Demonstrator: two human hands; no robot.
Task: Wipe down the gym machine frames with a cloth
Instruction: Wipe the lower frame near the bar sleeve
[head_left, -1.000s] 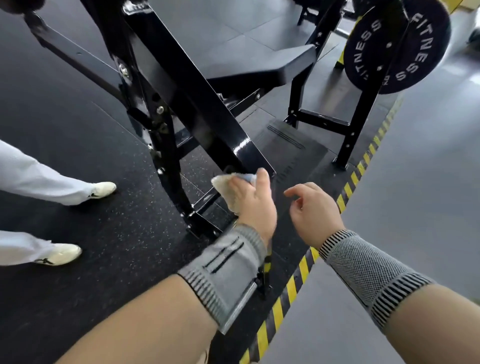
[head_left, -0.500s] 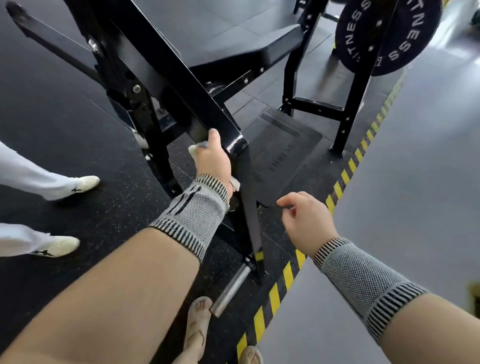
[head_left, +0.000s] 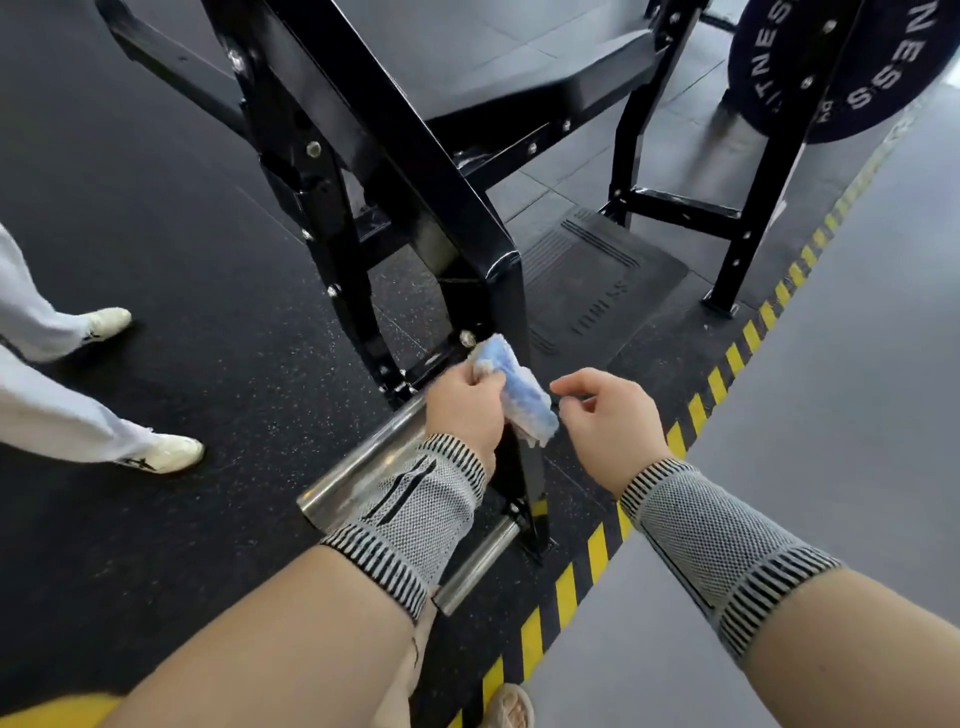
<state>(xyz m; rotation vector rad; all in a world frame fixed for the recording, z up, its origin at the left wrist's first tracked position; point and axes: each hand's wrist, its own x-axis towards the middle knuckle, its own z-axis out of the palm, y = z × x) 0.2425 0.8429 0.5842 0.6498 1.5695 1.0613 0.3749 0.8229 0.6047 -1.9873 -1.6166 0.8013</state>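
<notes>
I see black rubber floor, hazard stripe at its edge | L hand grips cloth by frame | R hand loosely curled, empty

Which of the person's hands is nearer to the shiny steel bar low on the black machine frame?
Left. The left hand, gripping the blue cloth, is directly over the shiny steel bar. The right hand hangs empty further right, over the floor.
</notes>
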